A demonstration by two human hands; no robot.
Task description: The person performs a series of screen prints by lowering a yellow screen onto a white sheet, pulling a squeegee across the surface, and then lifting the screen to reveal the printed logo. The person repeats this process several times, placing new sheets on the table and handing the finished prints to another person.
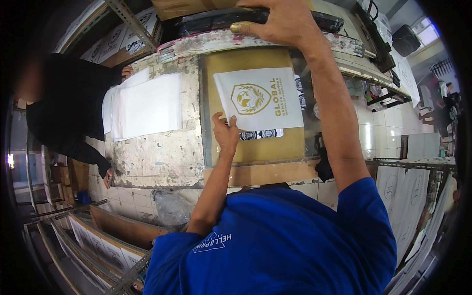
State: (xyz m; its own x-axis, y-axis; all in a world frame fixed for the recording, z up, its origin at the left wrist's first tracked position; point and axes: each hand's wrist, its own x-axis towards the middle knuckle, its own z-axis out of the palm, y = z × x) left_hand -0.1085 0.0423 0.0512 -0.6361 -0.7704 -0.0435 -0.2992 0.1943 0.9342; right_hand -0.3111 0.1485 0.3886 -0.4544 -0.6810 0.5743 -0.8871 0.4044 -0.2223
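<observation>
Sheets (147, 108), blank white, on stained counter (162, 160), gold-printed white sheet (260, 97) pinched by left hand (225, 132), grip of right hand (282, 22) unclear

Blue short-sleeved shirt (295, 241) with small white printed lettering (212, 244).

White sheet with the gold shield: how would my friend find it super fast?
Start at the big paint-stained tabletop. Just right is a tan panel, with the white sheet over it, touched by the left hand. Its gold shield sets it apart from the plain white sheets further left.
</observation>
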